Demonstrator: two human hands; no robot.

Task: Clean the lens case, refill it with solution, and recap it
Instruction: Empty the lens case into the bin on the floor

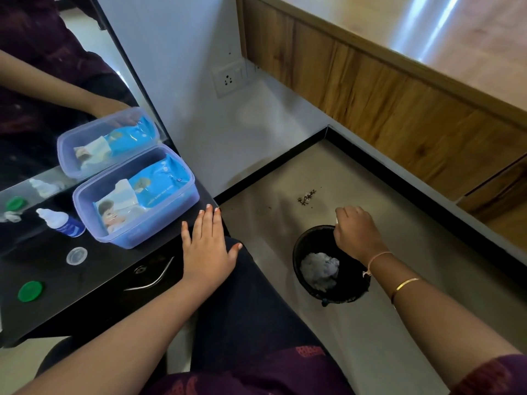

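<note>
My right hand (356, 233) hovers over the rim of a black bin (308, 246) on the floor. Its fingers are curled round a small white thing, apparently the lens case (337, 220), of which only a sliver shows. My left hand (206, 246) lies flat with straight fingers on the right edge of the black table (85, 303). On the table lie a clear round cap (76, 255) and a green round cap (30, 291). The solution bottle (60, 222) stands uncapped behind them.
A lilac plastic box (171, 206) holding a blue wet-wipe pack (155, 183) stands at the table's back, against a mirror (42, 109). Metal tweezers (154, 276) lie near my left wrist. Crumpled white tissue (320, 266) sits in the bin. A wooden cabinet (399, 109) lines the far side.
</note>
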